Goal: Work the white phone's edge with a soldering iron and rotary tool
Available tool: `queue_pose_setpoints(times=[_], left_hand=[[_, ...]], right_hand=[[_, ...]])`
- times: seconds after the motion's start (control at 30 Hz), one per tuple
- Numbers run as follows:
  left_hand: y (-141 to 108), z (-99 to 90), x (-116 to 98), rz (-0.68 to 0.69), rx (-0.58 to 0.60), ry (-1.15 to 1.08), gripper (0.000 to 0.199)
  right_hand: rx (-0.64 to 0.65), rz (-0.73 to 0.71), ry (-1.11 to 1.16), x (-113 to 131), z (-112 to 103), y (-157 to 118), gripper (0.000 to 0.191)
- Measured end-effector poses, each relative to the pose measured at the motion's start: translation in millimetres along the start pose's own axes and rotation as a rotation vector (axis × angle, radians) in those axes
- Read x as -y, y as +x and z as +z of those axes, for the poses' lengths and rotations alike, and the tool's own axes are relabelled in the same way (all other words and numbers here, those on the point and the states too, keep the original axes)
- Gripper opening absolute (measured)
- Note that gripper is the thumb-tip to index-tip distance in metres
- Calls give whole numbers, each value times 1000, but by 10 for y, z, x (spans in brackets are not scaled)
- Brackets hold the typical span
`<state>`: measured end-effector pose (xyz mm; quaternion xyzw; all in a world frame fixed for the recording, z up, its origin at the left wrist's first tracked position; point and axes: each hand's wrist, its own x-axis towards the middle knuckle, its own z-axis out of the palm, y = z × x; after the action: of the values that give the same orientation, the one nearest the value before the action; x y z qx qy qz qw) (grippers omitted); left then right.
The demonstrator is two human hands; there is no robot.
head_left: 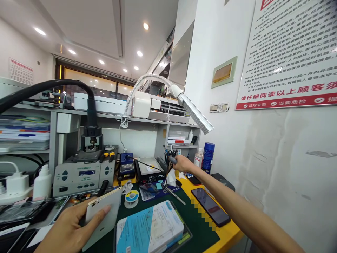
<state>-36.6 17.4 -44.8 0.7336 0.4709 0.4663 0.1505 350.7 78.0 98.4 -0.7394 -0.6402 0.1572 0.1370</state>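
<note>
My left hand is closed around the edge of a white tablet, thumb on its pale back, and holds it tilted above the left part of the bench. At the back right, my right hand is stretched out with its fingers closed on a tool with a grey handle. The tool's kind is too small to make out. It is at a cluster of dark-handled tools beside the shelf. Below the hand is a crumpled white tissue.
A blue-and-white box rests on the green mat, near a solder spool and metal tweezers. A phone lies under my right forearm. Rework station, hot plate, spray can and lamp surround the bench.
</note>
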Motion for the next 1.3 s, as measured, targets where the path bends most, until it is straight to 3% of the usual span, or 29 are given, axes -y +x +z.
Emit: queue_pose_setpoints(times=[0.1, 0.17, 0.3, 0.43, 0.53, 0.73, 0.87, 1.13, 1.2, 1.3], left_hand=[[-29, 10, -85, -48, 86, -44, 51], [-54, 4, -169, -56, 68, -73, 50], [-98, -32, -391, 52, 85, -31, 44], [-136, -37, -541, 75, 120, 33, 47], [-158, -29, -563, 101, 115, 55, 45], [-168, -27, -561, 170, 103, 64, 42], [-186, -19, -601, 210, 96, 81, 38], [-239, 37, -626, 367, 33, 81, 21], [-243, 50, -620, 409, 7, 94, 22], [-241, 64, -635, 470, -18, 113, 22]], right_hand=[[0, -28, 86, 6, 39, -68, 33], [-9, -76, 162, 14, 48, -166, 31], [-57, -267, 396, 130, 68, -449, 27], [-245, -512, 666, 380, 137, -745, 36], [-325, -647, 742, 572, 309, -908, 60], [-214, -810, 644, 757, 856, -971, 57], [-113, -824, 557, 739, 979, -947, 55], [10, -732, 381, 558, 946, -1032, 56], [-13, -698, 414, 548, 929, -1090, 49], [-167, -536, 672, 595, 887, -1235, 39]])
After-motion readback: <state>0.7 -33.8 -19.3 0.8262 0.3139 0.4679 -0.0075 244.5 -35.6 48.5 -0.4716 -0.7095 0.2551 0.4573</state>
